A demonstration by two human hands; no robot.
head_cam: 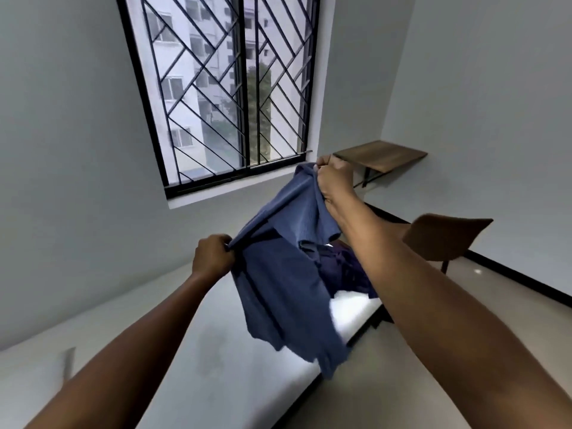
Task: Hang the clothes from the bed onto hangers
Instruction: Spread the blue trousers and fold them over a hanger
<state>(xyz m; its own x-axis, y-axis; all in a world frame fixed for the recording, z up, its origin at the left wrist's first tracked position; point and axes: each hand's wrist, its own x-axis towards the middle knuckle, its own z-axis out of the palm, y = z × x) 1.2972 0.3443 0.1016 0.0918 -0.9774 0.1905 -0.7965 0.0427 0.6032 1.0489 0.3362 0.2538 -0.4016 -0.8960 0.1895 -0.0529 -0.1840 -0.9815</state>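
Note:
A blue ribbed shirt point(284, 274) hangs in the air above the bed point(216, 351), stretched between both hands. My left hand point(212, 257) grips one edge of it at the lower left. My right hand point(332, 178) grips the other end higher up, near the window sill. The lower part of the shirt dangles loose and is blurred. A pile of dark navy clothes point(343, 270) lies on the white mattress behind the shirt, partly hidden by it. No hanger is in view.
A barred window point(223, 88) fills the wall ahead. A wooden wall shelf point(380, 154) sits in the right corner, and a brown chair point(445, 236) stands beside the bed on the light floor. A pillow point(37, 366) lies at the lower left.

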